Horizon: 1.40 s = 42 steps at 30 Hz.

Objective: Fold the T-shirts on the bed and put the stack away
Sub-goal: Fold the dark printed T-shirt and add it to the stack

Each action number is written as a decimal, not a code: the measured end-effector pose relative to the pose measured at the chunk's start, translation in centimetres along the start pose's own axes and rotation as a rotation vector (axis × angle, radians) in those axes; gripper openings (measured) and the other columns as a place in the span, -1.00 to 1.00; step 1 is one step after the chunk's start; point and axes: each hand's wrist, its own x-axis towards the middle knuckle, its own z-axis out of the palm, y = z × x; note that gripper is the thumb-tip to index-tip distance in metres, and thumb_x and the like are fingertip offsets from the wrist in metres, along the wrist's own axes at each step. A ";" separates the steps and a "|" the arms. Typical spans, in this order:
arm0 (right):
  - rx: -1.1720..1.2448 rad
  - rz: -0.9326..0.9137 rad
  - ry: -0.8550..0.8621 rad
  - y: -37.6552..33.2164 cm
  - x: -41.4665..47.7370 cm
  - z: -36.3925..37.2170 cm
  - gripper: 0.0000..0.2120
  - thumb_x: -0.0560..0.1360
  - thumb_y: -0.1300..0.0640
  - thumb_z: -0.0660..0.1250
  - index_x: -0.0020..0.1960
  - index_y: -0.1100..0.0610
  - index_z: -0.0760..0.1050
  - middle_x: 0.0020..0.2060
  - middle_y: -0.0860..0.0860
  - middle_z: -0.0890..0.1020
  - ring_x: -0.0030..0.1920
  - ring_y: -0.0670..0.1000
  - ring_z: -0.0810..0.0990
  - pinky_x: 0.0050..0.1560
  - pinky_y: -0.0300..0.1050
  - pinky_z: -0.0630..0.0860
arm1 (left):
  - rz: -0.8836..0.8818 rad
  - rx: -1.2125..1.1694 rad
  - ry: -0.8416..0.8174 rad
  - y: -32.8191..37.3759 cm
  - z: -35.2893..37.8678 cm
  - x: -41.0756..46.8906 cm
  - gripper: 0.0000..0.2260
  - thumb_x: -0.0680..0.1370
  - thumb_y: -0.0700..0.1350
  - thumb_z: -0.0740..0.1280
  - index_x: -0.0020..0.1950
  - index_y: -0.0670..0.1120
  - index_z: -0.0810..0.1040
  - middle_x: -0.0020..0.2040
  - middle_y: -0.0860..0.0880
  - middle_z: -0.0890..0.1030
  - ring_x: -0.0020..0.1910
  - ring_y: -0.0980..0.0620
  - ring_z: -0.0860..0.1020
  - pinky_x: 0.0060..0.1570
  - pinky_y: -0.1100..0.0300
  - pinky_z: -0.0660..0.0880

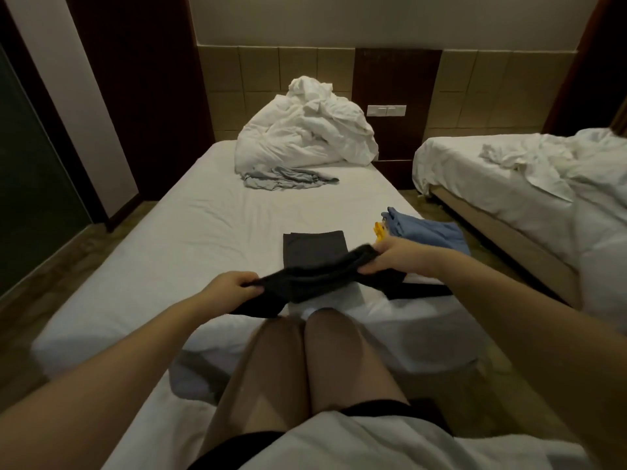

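Over the near end of the bed (169,232), a black T-shirt (305,283) hangs bunched between the left hand (234,286) and the right hand (397,256). Each hand has its fingers curled round one end, so the shirt's long axis runs left to right and clear of the sheet. Just beyond lies a folded dark grey T-shirt (314,245), nearer the right hand and probably the stack's base. A blue garment (427,232) lies further right, and a pale grey garment (288,178) lies far off against the heaped white duvet (305,137).
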 end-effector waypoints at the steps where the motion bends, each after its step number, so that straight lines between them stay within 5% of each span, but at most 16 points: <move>1: -0.109 0.044 -0.066 0.6 -0.3 0.6 -0.92 0.45 0.08 0.42 -0.15 0.07 0.56 -0.23 0.00 0.64 -0.20 0.00 0.63 -0.17 -0.24 0.56 | 0.022 0.087 -0.029 -0.6 0.5 -0.5 -0.84 0.54 -0.15 0.30 -0.25 -0.05 0.53 -0.33 -0.02 0.51 -0.30 0.04 0.46 -0.30 0.27 0.32; 7: -0.373 0.080 -0.214 3.1 -1.2 4.2 -0.85 0.47 -0.03 0.38 -0.09 0.05 0.58 -0.21 -0.06 0.62 -0.21 -0.13 0.57 -0.21 -0.35 0.41 | 0.115 0.293 -0.130 -3.3 3.5 -2.7 -0.86 0.50 -0.11 0.38 0.01 -0.09 0.65 -0.01 -0.02 0.61 -0.01 0.01 0.54 0.05 0.16 0.43; 13: -0.421 0.121 -0.353 3.2 -2.0 6.2 -0.76 0.45 -0.08 0.40 -0.06 0.09 0.60 -0.23 -0.04 0.59 -0.17 -0.05 0.56 -0.11 -0.25 0.45 | 0.071 0.184 -0.119 -5.3 5.9 -3.9 -0.84 0.46 -0.16 0.39 -0.08 0.10 0.52 -0.04 0.04 0.56 -0.02 0.00 0.53 -0.05 0.19 0.38; 16: -0.489 0.154 -0.465 2.6 -2.4 7.1 -0.80 0.48 -0.09 0.35 -0.18 0.03 0.55 -0.26 -0.06 0.53 -0.23 -0.12 0.49 -0.17 -0.32 0.39 | 0.088 0.246 -0.058 -6.4 6.8 -4.1 -0.74 0.54 -0.17 0.31 0.23 -0.10 0.53 0.21 -0.05 0.54 0.20 -0.05 0.48 0.19 0.17 0.34; 18: -0.450 0.169 -0.506 1.7 -2.7 7.3 -0.83 0.50 -0.05 0.33 -0.17 0.02 0.54 -0.26 -0.09 0.55 -0.21 -0.14 0.50 -0.14 -0.32 0.39 | 0.104 0.230 0.027 -6.2 6.7 -3.9 -0.78 0.56 -0.23 0.27 0.17 -0.14 0.59 0.19 -0.09 0.58 0.19 -0.07 0.51 0.21 0.19 0.34; 22: -0.434 -0.010 -0.290 1.1 -2.2 7.6 -0.74 0.55 -0.03 0.26 0.12 0.08 0.58 -0.01 -0.02 0.61 0.01 -0.06 0.54 0.06 -0.21 0.41 | 0.216 0.078 0.193 -3.4 4.0 -3.2 -0.80 0.55 -0.27 0.27 0.12 -0.18 0.62 0.11 -0.07 0.58 0.09 0.03 0.51 0.14 0.28 0.34; 26: -0.401 -0.082 -0.167 1.3 -0.6 10.3 -0.72 0.57 0.00 0.23 0.25 0.01 0.50 0.18 -0.03 0.55 0.11 -0.06 0.48 0.11 -0.24 0.34 | 0.253 0.353 -0.065 -3.8 3.5 -2.4 -0.81 0.55 -0.18 0.30 0.13 -0.09 0.63 0.36 -0.11 0.43 0.33 -0.03 0.40 0.25 0.30 0.23; 30: -0.418 -0.122 -0.298 1.9 0.7 13.0 -0.68 0.59 0.00 0.18 0.32 -0.01 0.45 0.27 -0.04 0.49 0.24 -0.04 0.44 0.21 -0.24 0.27 | 0.087 0.282 -0.158 -6.7 5.6 -3.7 -0.78 0.57 -0.17 0.26 0.16 -0.01 0.60 0.29 -0.07 0.50 0.33 0.01 0.39 0.27 0.20 0.28; 32: -0.393 -0.126 -0.307 2.0 1.2 13.2 -0.68 0.60 0.01 0.17 0.32 -0.01 0.46 0.27 -0.04 0.50 0.24 -0.04 0.44 0.22 -0.24 0.26 | 0.082 0.195 -0.128 -7.3 5.9 -4.3 -0.77 0.58 -0.18 0.23 0.17 0.01 0.59 0.22 0.01 0.53 0.27 0.13 0.37 0.27 0.20 0.28; 35: -0.342 -0.106 -0.304 2.1 1.7 13.2 -0.70 0.60 0.03 0.17 0.29 0.01 0.49 0.21 -0.05 0.52 0.12 -0.09 0.45 0.18 -0.26 0.29 | 0.028 0.088 -0.110 -7.0 5.9 -4.9 -0.77 0.58 -0.20 0.23 0.14 0.05 0.58 0.05 -0.03 0.55 0.03 -0.01 0.53 0.11 0.15 0.43; 37: -0.300 -0.096 -0.271 2.4 2.0 13.2 -0.72 0.60 0.06 0.18 0.26 0.03 0.51 0.14 -0.05 0.55 0.06 -0.11 0.47 0.13 -0.27 0.33 | 0.046 0.155 -0.033 -6.5 5.5 -4.0 -0.76 0.57 -0.18 0.25 0.15 0.09 0.56 0.21 -0.11 0.52 0.18 -0.14 0.50 0.17 0.13 0.39; 39: -0.141 -0.053 -0.170 2.9 2.5 13.2 -0.76 0.59 0.11 0.19 0.20 0.06 0.53 0.04 -0.02 0.58 -0.04 -0.10 0.54 -0.02 -0.30 0.42 | 0.126 0.343 0.014 -4.6 5.1 -2.7 -0.77 0.57 -0.11 0.26 0.18 0.06 0.59 0.46 -0.19 0.27 0.34 -0.19 0.38 0.32 0.10 0.28; 42: 0.255 0.140 0.018 3.6 2.9 12.5 -0.82 0.60 0.17 0.17 0.11 0.13 0.52 -0.11 0.03 0.60 -0.21 -0.08 0.55 -0.25 -0.29 0.45 | 0.501 0.516 -0.041 -0.1 6.1 -1.8 -0.74 0.55 -0.11 0.28 0.22 -0.02 0.58 0.52 -0.19 0.11 0.43 -0.24 0.24 0.42 0.07 0.17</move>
